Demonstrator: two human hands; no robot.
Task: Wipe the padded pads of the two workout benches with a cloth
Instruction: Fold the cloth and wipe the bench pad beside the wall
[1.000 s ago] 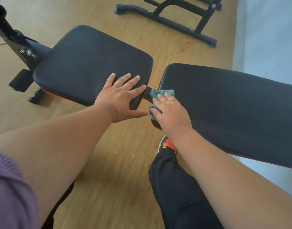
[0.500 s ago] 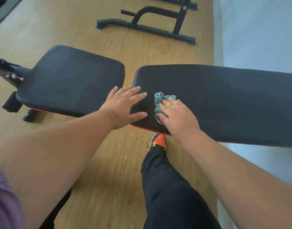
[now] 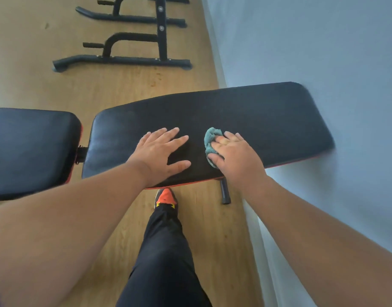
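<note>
Long back pad [image 3: 257,120]: black padded upholstery, rounded corners, a thin red trim along its near edge. Lies across the view, its far end close to the pale wall [image 3: 323,41]. The surface is matte with a faint sheen toward the left end.

Seat pad [image 3: 31,147]: shorter, black, glossier, with the same red trim at its right corner. Just left of the long pad, apart from it by a narrow gap where a dark metal joint [image 3: 81,154] shows.

Cloth [image 3: 210,139]: small, teal, fluffy terry texture, bunched into a wad. Rests on the long pad near its middle, toward the near edge.

Right hand [image 3: 234,156]: palm down, fingers pressing the cloth flat onto the pad; the cloth pokes out past the fingertips and beside the thumb.

Left hand [image 3: 161,151]: open, fingers spread, laid flat on the same pad just left of the cloth, not touching it.

Bench leg [image 3: 225,192]: black tube under the pad's near edge.

Floor [image 3: 102,89]: light wood planks.

Black steel frame [image 3: 124,56]: stands on the floor beyond the bench, well apart.

Person's leg [image 3: 166,251] in black trousers, orange-toed shoe [image 3: 166,197] tucked at the pad's near edge.
</note>
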